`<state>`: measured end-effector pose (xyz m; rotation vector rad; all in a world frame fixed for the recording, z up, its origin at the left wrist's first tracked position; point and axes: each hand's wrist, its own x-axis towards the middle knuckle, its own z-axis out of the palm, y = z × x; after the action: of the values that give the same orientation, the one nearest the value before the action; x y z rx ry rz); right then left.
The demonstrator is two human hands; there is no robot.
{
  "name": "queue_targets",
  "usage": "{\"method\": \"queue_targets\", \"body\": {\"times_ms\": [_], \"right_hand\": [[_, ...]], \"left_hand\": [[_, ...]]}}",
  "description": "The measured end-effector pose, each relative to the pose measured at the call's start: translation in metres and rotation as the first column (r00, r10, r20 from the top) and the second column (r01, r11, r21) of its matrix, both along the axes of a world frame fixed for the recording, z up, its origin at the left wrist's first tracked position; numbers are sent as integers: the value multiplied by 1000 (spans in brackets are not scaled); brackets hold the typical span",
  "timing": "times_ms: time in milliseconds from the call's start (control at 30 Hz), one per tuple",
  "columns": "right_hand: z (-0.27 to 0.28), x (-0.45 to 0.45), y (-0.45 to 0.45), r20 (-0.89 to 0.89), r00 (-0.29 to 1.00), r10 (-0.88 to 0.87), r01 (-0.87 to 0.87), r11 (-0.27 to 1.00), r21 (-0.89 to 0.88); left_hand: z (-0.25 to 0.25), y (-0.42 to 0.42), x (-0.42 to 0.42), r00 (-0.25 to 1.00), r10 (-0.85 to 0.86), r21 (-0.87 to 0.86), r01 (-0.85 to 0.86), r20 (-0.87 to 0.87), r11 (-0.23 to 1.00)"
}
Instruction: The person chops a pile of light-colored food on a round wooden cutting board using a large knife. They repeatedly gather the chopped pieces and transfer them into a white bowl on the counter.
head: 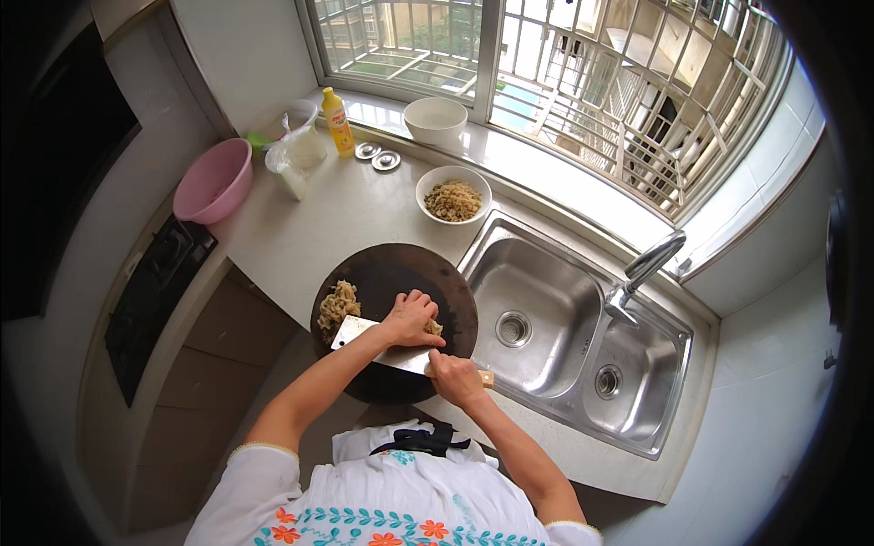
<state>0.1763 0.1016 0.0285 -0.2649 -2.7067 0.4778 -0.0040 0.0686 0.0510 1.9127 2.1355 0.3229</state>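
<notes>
A round, dark chopping board (389,273) lies on the counter. Across it is a cleaver (410,358) with a broad steel blade, its wooden handle gripped by my right hand (456,377). My left hand (412,319) rests just beyond the blade, fingers bent over a small clump of pale shredded food (433,329); how firmly it holds the clump is hidden. A larger heap of the same brownish, shredded food (339,306) sits at the board's left edge, by the blade's tip. Behind the board, a white bowl (453,196) holds finely chopped brownish food.
Right of the board is a steel double sink (532,314) with a faucet (631,276). Toward the window stand a white bowl (435,121), a yellow bottle (338,123), two metal lids (386,160) and a plastic bag (293,160). A pink basin (215,181) stands left, near a black stove (160,300).
</notes>
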Motion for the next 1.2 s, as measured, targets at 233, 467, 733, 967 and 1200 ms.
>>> {"method": "queue_targets", "body": {"times_ms": [233, 467, 733, 967, 1200], "right_hand": [[8, 0, 1, 19, 998, 53, -53, 999, -7], [20, 54, 7, 95, 988, -125, 145, 959, -242], [23, 65, 3, 73, 880, -469, 380, 605, -699], [25, 55, -6, 46, 874, -484, 348, 555, -756], [30, 62, -7, 84, 854, -514, 387, 520, -762]], "left_hand": [[-2, 10, -19, 984, 138, 96, -149, 112, 984], [33, 11, -58, 658, 203, 24, -319, 725, 947], [-40, -34, -45, 694, 285, 5, -384, 661, 923], [-38, -63, 11, 934, 282, 128, -314, 221, 941], [-40, -58, 13, 960, 155, 251, -214, 233, 944]]}}
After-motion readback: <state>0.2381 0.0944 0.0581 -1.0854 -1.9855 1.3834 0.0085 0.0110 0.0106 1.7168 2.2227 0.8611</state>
